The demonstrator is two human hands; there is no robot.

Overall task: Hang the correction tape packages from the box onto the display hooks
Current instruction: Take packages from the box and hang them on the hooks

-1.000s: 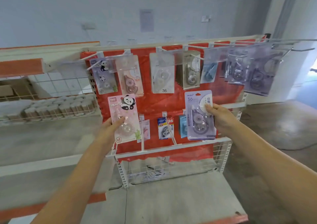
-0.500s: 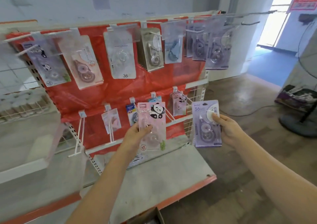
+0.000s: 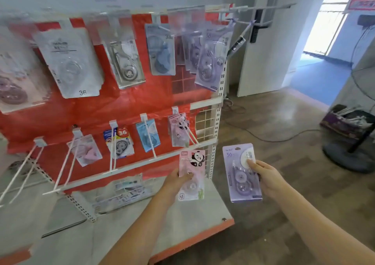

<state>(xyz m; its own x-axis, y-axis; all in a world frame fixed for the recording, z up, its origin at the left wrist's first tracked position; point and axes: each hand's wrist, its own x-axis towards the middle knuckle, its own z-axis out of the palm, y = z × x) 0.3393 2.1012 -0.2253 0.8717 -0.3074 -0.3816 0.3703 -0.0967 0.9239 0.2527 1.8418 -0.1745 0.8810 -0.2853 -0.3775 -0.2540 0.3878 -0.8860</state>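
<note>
Head view: both packs have moved down to the lower right, away from the hooks [image 3: 183, 125]. Left hand [image 3: 176, 182] grips the pink pack [image 3: 191, 175], right hand [image 3: 263, 176] grips the purple pack [image 3: 241, 173]; 2 still to hang.

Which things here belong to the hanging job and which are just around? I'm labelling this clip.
Job:
- pink panda package, held by the left hand
- purple package, held by the right hand
- display hooks
- packages already hanging

Just around:
- floor fan
- dark box of items
- floor cable
</note>
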